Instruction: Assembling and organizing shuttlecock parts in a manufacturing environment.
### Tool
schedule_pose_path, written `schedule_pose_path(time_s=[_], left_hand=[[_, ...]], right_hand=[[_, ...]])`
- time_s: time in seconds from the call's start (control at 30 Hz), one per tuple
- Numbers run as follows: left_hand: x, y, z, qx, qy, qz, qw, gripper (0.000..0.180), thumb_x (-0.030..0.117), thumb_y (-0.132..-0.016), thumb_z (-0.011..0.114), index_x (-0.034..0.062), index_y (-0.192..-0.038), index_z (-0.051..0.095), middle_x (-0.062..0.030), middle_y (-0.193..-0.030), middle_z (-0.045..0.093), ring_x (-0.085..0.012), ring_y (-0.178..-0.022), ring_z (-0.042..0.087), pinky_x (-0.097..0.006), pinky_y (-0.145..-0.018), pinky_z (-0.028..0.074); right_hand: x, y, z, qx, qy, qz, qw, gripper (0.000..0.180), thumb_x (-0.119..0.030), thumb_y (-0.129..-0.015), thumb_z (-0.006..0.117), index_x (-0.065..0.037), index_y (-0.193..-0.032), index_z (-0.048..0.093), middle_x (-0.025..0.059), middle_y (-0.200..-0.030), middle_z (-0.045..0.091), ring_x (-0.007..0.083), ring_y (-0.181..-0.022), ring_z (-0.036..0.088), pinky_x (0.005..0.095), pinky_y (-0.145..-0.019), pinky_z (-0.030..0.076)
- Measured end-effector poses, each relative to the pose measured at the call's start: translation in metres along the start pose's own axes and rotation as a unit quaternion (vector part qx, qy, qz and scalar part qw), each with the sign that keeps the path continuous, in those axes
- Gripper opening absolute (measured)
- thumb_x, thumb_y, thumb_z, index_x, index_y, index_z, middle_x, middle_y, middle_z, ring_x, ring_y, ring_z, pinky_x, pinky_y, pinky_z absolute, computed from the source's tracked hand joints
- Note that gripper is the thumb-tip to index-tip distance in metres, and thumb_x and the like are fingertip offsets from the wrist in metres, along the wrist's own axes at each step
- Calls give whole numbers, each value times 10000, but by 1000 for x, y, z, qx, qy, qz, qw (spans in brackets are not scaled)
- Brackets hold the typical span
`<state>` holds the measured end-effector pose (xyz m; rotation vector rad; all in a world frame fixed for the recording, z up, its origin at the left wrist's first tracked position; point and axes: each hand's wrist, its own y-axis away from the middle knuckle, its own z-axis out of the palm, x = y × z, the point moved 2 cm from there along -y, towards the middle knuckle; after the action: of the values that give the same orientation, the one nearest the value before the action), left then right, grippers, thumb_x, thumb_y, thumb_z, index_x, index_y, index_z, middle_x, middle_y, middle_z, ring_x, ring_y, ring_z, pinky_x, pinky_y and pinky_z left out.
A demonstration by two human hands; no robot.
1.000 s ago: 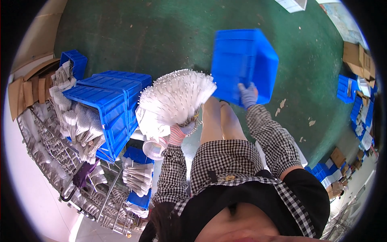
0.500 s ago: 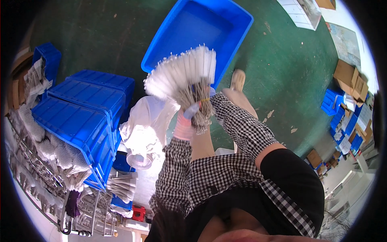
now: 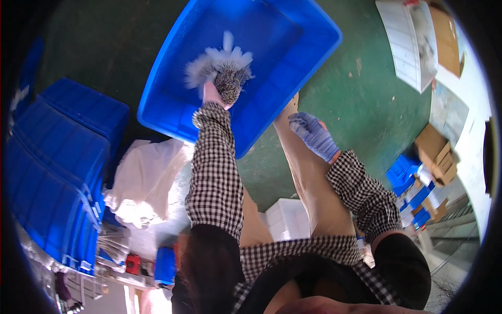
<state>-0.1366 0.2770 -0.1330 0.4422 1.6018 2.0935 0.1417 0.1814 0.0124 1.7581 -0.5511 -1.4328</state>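
My left hand point(image 3: 211, 95), in a pinkish glove, is closed around a bundle of white-bristled wire brushes point(image 3: 228, 86). The bundle is inside a large blue plastic bin point(image 3: 282, 99), its twisted wire ends toward me and its bristle heads fanned out beyond. Whether the bundle touches the bin's floor I cannot tell. My right hand point(image 3: 314, 135), in a blue-grey knitted glove, is apart from the bundle, over my right leg near the bin's right side. Its fingers are loosely bent, and nothing shows in them.
Stacked blue bins point(image 3: 57, 152) stand at the left, with a white cloth point(image 3: 149, 178) beside them. A white container point(image 3: 287, 217) is between my legs. Cardboard boxes point(image 3: 435, 154) and blue bins point(image 3: 401, 175) lie at the right, below a white box point(image 3: 410, 47).
My left hand has carried the brush bundle forward into the blue bin, tilting its wire ends toward me. My right hand has let go and drawn back to the right. The view has shifted.
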Motion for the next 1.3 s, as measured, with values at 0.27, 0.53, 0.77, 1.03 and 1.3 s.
schedule_pose_path(time_s=[0.27,0.53,0.77,1.03,1.3], left_hand=[[2,-10,10,79,-118,-52,988,498,463,-869,665,62,-1162,628,-146,-1080,679,-339,-922,666,-557,-705,566],[28,3,37,154,-204,-120,959,811,460,-819,747,65,-1424,379,-210,-1412,461,-370,-1265,500,-636,-1033,411],[-19,-109,12,216,-409,-173,870,493,324,-806,719,53,-1200,600,-67,-1130,700,-189,-1050,667,-360,-960,533],[-93,-18,0,38,-521,155,838,485,76,-771,706,-3,-1232,578,-134,-1094,692,-242,-922,653,-361,-814,527],[-75,144,-21,-114,-456,106,876,488,146,-770,728,27,-1216,568,-47,-1105,676,-172,-983,616,-343,-888,494]], right_hand=[[-30,-84,3,43,-85,36,995,348,-296,-925,667,-26,-1140,628,79,-1048,699,165,-963,670,298,-856,544],[-51,-187,58,-18,-168,386,907,687,-512,-939,573,-51,-1421,407,156,-1386,499,350,-1173,561,468,-888,534],[15,-259,25,-75,-117,228,964,593,-488,-903,650,-123,-1349,509,150,-1372,528,318,-1170,566,565,-885,506],[39,-181,25,-60,-181,215,958,336,-249,-819,768,-38,-1055,653,101,-915,697,203,-855,673,384,-758,571],[-101,-43,-29,-116,99,-6,988,690,-217,-811,735,10,-1365,391,136,-1268,583,232,-1153,580,362,-1007,441]])
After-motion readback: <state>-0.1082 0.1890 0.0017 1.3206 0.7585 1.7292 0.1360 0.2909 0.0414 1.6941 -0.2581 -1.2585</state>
